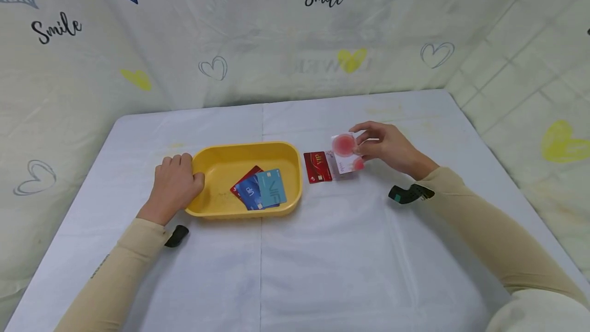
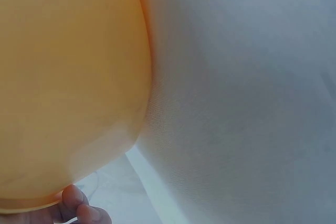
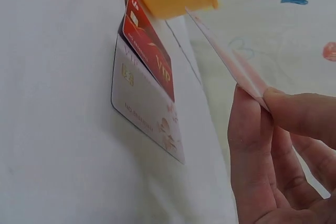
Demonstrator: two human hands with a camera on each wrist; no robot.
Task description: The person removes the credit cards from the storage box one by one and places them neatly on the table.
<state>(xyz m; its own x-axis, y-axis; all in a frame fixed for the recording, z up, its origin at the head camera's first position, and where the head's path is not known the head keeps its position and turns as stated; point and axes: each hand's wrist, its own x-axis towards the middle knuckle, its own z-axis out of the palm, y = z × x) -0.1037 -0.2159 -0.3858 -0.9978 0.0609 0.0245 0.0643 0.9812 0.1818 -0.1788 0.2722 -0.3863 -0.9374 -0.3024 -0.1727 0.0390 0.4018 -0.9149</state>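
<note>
My left hand (image 1: 171, 187) grips the left end of a yellow tray (image 1: 216, 168), its thumb over the rim. In the left wrist view, fingertips (image 2: 90, 213) show at the tray's edge. Fanned and overlapping inside the tray lie a red card (image 1: 252, 172), a dark blue card (image 1: 249, 193) and a light blue card (image 1: 272, 188). My right hand (image 1: 392, 148) pinches a white card with pink circles (image 1: 344, 151) between thumb and finger, raised above the table. Below it, a red VIP card (image 3: 152, 51) partly overlaps a pale floral VIP card (image 3: 139, 93) on the table.
A white cloth (image 1: 332, 260) covers the table. Behind it hangs a pale sheet (image 1: 267, 29) printed with hearts and words. Dark straps (image 1: 409, 193) sit at both wrists, below beige sleeves (image 1: 484, 234).
</note>
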